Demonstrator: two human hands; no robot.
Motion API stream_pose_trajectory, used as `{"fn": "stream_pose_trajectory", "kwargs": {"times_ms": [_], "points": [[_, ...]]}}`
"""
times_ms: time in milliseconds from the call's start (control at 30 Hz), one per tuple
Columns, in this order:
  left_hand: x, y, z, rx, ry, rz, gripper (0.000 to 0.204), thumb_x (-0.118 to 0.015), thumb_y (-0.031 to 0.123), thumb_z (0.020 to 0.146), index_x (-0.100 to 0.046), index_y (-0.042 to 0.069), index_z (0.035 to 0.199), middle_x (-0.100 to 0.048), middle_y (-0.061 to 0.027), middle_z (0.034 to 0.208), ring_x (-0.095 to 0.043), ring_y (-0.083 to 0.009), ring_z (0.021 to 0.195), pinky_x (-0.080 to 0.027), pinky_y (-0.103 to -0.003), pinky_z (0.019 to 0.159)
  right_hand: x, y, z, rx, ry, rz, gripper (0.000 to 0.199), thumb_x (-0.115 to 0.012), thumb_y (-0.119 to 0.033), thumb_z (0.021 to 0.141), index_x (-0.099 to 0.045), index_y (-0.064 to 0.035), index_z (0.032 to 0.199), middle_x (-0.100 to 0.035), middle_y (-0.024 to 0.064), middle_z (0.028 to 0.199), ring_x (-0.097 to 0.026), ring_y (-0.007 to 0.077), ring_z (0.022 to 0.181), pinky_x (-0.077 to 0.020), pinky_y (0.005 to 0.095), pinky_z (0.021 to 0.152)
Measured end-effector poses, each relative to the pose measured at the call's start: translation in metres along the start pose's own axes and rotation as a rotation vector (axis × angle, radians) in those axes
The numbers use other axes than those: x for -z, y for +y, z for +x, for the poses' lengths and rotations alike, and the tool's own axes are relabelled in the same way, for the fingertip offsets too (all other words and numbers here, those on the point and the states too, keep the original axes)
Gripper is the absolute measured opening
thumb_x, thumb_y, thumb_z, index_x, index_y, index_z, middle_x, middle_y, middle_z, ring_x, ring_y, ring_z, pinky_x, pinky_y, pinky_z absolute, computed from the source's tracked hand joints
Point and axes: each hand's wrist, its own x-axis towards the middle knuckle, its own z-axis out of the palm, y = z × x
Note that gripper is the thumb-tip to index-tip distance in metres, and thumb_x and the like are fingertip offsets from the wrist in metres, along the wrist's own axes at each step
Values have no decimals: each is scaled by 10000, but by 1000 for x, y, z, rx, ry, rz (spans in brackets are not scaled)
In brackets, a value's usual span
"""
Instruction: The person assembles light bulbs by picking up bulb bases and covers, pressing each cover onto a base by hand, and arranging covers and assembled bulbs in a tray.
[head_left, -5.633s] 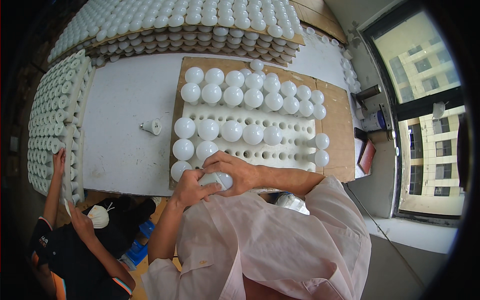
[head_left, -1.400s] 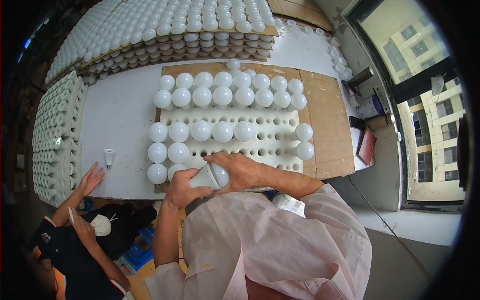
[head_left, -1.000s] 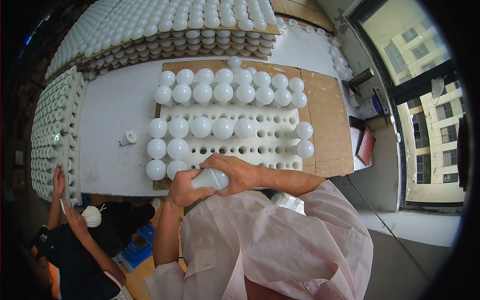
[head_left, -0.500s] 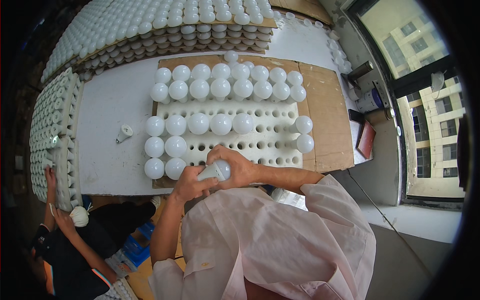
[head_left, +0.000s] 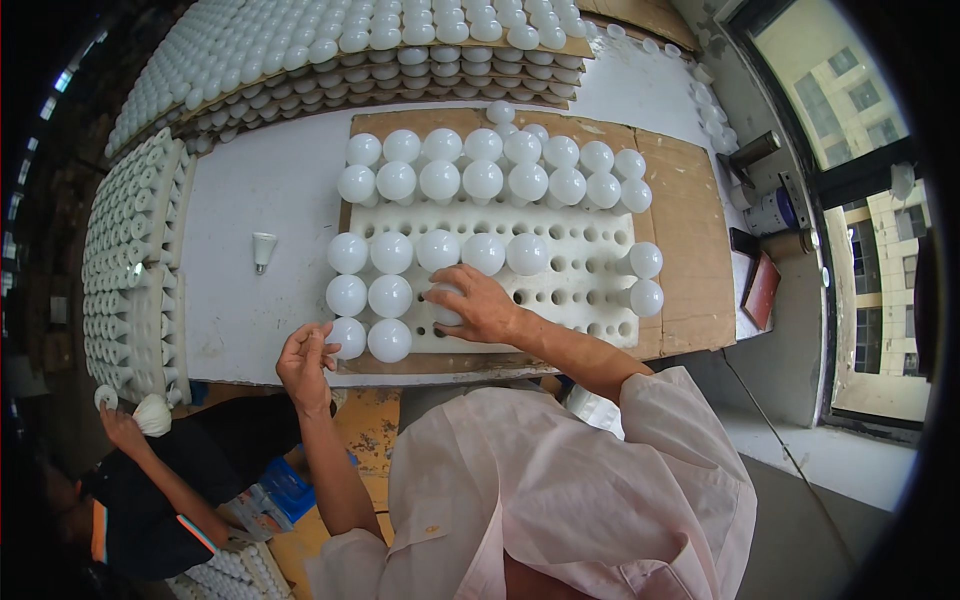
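My right hand [head_left: 482, 308] is closed around a white light bulb [head_left: 443, 306] over the white foam tray [head_left: 478, 218]. The fingers hide part of the bulb, and its lower end cannot be seen. Rows of round white bulbs [head_left: 440, 180] stand dome-up in the tray's holes. My left hand [head_left: 306, 366] is by the tray's near left corner, beside a standing bulb [head_left: 347, 337]. Its fingers are loosely curled and apart, with nothing visible in them. On the white table [head_left: 225, 310], left of the tray, is a single bulb [head_left: 264, 252].
Brown cardboard [head_left: 685, 240] lies under the tray. Stacked boards of bulbs [head_left: 330, 75] fill the far left, and upright trays of bulb bases [head_left: 135, 260] stand at the left edge. A co-worker's hand [head_left: 124, 430] is at lower left. A red notebook [head_left: 762, 290] lies by the window.
My hands have parted: the right carried the bulb forward to the tray, and the left moved away leftward. The loose bulb on the table points another way. The view has shifted.
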Motion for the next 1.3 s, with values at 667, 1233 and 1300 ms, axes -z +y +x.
{"fn": "stream_pose_trajectory", "kwargs": {"times_ms": [667,1233,1300], "points": [[168,-118,316,178,556,1177,814,-703,500,765,-458,-90,1270,-544,-242,1222,-553,-384,1116,-461,-463,935,66,21,61,-213,166,-134,483,-757,-69,692,-601,-108,1148,-574,111,1107,-584,293,995,-510,384,795],[118,-87,255,7,432,240,337,-632,139,888,-542,-37,1160,-661,-147,1065,-637,-167,882,-515,-292,782,99,323,154,-695,-738,-559,591,-696,-126,728,-523,-175,1291,-552,164,1219,-589,342,1068,-492,429,898],[111,-80,215,-2,420,213,360,-620,152,895,-520,-42,1182,-651,-164,1128,-639,-176,897,-503,-290,748,87,330,161,-660,-834,-619,632,-687,-104,719,-491,-195,1312,-540,167,1222,-584,346,1086,-489,433,897]]}}
